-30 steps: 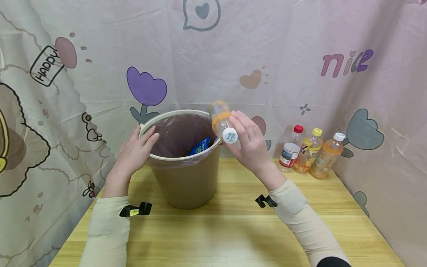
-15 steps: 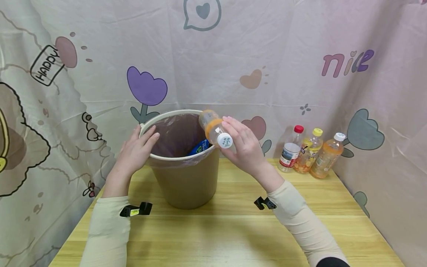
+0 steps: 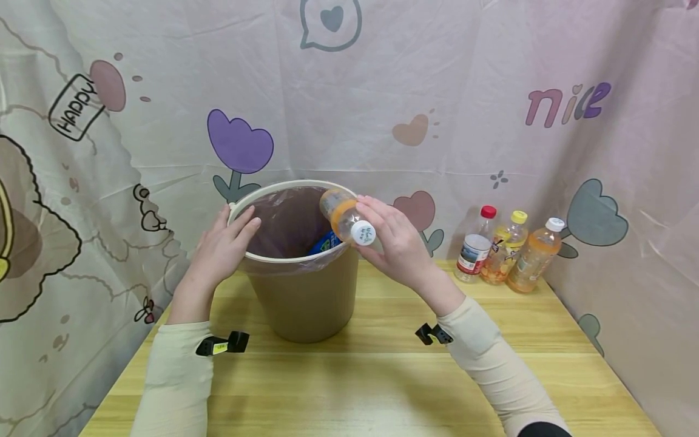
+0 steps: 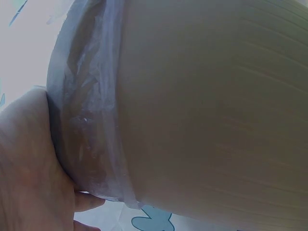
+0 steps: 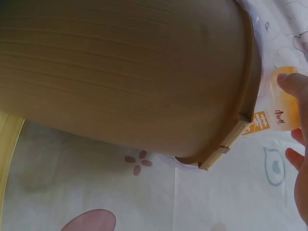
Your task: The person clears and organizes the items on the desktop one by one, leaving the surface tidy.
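In the head view, a brown trash can (image 3: 306,297) with a cream rim and a clear plastic liner stands on the table. My left hand (image 3: 221,246) rests on its left rim, fingers fairly straight and pointing over the opening. My right hand (image 3: 395,243) grips a clear plastic drink bottle (image 3: 344,215) with an orange band and white cap. Tilted, the bottle crosses the can's right rim, its base inside the opening and its cap towards me. A blue package (image 3: 326,242) lies inside the can. In the right wrist view, the thumb presses on the bottle (image 5: 284,103).
At the back right stand three bottles: a red-capped bottle (image 3: 475,249), a yellow-capped bottle (image 3: 505,249) and a white-capped orange bottle (image 3: 535,258). A printed curtain (image 3: 338,91) hangs behind the wooden table (image 3: 327,388) and along its sides.
My right hand has moved left and slightly down with the bottle, bringing its base from above the right rim into the can's opening. The left hand has stayed on the rim.
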Demonstrator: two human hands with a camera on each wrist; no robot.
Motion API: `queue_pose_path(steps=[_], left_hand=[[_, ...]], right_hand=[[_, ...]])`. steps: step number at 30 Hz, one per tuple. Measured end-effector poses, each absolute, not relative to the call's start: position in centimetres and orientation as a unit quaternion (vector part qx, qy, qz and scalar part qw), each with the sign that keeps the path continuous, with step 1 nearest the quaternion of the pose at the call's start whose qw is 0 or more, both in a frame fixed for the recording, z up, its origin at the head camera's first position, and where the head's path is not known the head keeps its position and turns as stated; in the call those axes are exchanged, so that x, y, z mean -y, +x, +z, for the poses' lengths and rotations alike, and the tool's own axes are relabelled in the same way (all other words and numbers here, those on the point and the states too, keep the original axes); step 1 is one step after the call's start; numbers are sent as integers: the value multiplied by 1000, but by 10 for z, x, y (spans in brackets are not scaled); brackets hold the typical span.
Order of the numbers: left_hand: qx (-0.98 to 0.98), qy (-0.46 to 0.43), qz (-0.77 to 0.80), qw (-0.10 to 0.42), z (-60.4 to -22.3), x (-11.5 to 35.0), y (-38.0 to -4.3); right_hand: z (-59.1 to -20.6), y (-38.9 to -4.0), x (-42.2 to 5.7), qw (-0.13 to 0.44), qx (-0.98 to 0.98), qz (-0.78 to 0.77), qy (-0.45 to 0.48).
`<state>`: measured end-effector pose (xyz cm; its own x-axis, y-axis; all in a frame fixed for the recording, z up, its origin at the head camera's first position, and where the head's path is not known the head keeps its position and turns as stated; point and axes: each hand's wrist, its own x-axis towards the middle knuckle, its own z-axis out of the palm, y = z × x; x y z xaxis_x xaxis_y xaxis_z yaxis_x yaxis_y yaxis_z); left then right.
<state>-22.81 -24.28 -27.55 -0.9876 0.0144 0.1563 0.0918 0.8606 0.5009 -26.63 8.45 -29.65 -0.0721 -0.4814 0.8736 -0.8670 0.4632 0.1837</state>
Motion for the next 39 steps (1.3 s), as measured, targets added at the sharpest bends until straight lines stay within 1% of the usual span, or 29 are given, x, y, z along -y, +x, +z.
queue_pose_path(steps=[11,28,39], left_hand=[[961,-27,-265,79,-277,243,-228],[963,-24,-256,77,-276,243,-229],[962,-25,-260,75,-275,243,-228]], right_hand=[[-297,-267,-82,480,710,193,478],[-301,-268,-83,449,740,159,474],[-306,-268,-90,450,743,144,474]])
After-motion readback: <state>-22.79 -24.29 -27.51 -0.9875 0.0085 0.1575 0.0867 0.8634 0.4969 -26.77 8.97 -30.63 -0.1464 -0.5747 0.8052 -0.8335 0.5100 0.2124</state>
